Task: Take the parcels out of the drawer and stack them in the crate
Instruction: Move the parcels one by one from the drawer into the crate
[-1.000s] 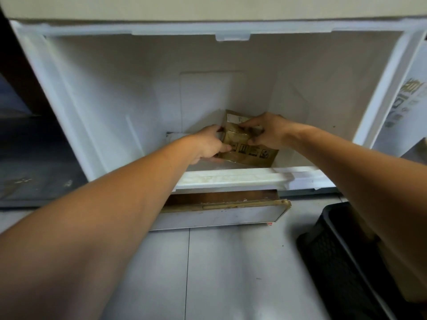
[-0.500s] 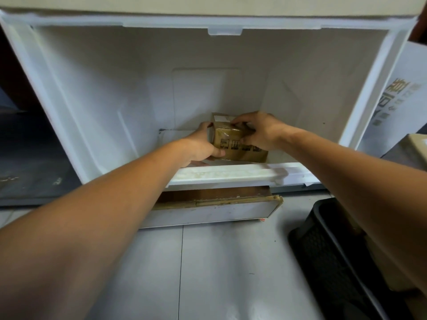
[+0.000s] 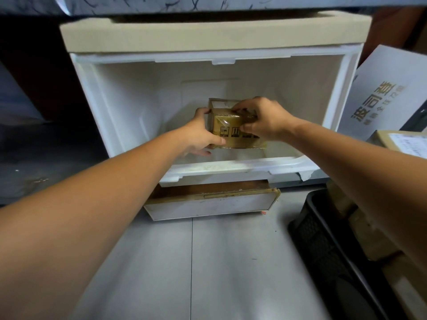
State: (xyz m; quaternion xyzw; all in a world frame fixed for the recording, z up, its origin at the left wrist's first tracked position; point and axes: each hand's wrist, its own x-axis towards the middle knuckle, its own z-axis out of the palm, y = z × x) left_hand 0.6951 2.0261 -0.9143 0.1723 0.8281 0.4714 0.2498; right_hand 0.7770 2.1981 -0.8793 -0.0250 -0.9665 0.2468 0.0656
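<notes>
Grey floor tiles are lying nearest, under our two outstretched forearms. At our right, a black mesh-walled crate is sitting on the floor and holding several brown cardboard boxes, though we cannot tell how many. Beyond the tiles, a shallow lower drawer is standing slightly pulled out, showing a brown strip inside. Above it, the deep white drawer is hanging open toward us, and we are reaching over its front rim with both hands. We are curling our left hand round the left edge of a brown, tape-wrapped parcel, thumb on the front face and fingers going behind and beneath. We are clamping our right hand on the parcel's right side, bent fingers over the top and thumb pressing the printed front. The parcel is sitting inside the drawer, low and central, tipping its front face toward us; we cannot tell whether it is touching the drawer floor. To the right of the drawer, a labelled carton is lying in front of a leaning white box bearing gold characters. Farthest off, the cabinet's beige top is capping the drawer.
</notes>
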